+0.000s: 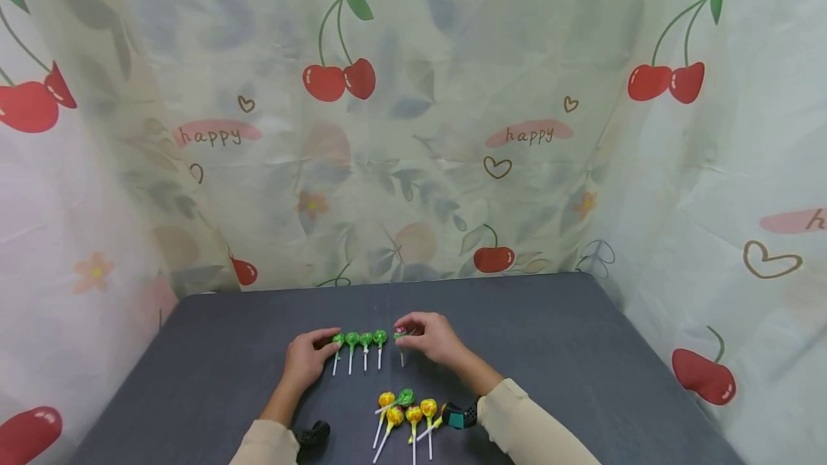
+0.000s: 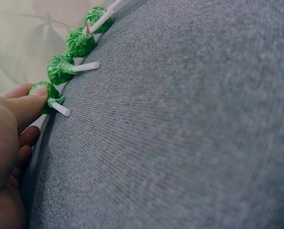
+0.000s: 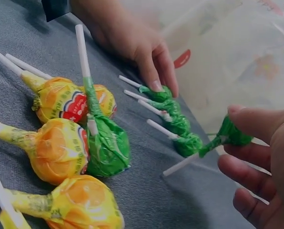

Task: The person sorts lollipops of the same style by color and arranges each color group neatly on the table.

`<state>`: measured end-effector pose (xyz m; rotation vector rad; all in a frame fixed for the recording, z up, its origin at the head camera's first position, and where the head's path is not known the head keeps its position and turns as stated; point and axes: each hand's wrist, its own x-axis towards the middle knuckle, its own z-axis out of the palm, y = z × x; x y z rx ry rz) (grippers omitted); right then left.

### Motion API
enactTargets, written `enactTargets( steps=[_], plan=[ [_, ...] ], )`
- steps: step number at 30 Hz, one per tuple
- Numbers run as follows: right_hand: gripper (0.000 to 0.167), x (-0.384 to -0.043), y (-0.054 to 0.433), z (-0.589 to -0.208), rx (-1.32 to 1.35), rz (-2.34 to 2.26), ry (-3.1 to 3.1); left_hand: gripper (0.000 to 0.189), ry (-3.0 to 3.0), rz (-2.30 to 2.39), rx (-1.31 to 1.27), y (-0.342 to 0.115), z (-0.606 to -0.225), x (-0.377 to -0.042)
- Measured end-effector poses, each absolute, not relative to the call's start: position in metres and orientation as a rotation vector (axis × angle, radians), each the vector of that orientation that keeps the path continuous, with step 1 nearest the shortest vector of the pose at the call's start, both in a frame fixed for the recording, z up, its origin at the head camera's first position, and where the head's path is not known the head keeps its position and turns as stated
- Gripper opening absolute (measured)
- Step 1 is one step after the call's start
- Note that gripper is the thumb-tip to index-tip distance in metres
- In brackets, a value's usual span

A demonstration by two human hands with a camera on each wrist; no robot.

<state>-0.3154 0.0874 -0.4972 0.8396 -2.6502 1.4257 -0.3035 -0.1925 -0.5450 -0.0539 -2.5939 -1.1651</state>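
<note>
A row of green-wrapped lollipops lies toward the far side of the dark table, white sticks pointing toward me. My left hand [image 1: 306, 362] pinches the head of the leftmost lollipop [image 2: 52, 91] between thumb and fingers. The three other lollipops [image 1: 366, 339] of the row lie to its right. Just past the row's right end, my right hand [image 1: 434, 339] grips another green lollipop [image 3: 229, 134] by its head, stick pointing toward me. In the right wrist view, this lollipop's stick overlaps the nearest head of the row.
Nearer to me lies a loose pile of several yellow lollipops [image 1: 394, 416] with one green lollipop [image 1: 405, 397] on top, close to the right wrist's black band [image 1: 460, 416]. A printed curtain [image 1: 400, 163] hangs behind and beside the grey-blue table [image 1: 549, 350].
</note>
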Motion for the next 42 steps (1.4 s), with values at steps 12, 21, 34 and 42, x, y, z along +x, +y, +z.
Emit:
enactTargets(
  steps=[12, 21, 34, 42],
  plan=[
    [0.019, -0.325, 0.079, -0.509, 0.623, 1.420, -2.645, 0.029, -2.596, -1.186, -0.059, -0.191, -0.545, -0.303],
    [0.017, -0.330, 0.074, -0.518, 0.575, 1.484, -2.598, 0.029, -2.610, -1.183, -0.048, -0.191, -0.545, -0.302],
    [0.012, -0.331, 0.064, -0.533, 0.509, 1.571, -2.573, 0.029, -2.600, -1.189, -0.051, -0.191, -0.544, -0.302],
    [0.013, -0.328, 0.062, -0.534, 0.452, 1.575, -2.584, 0.029, -2.597, -1.179, -0.059, -0.192, -0.544, -0.302]
  ],
)
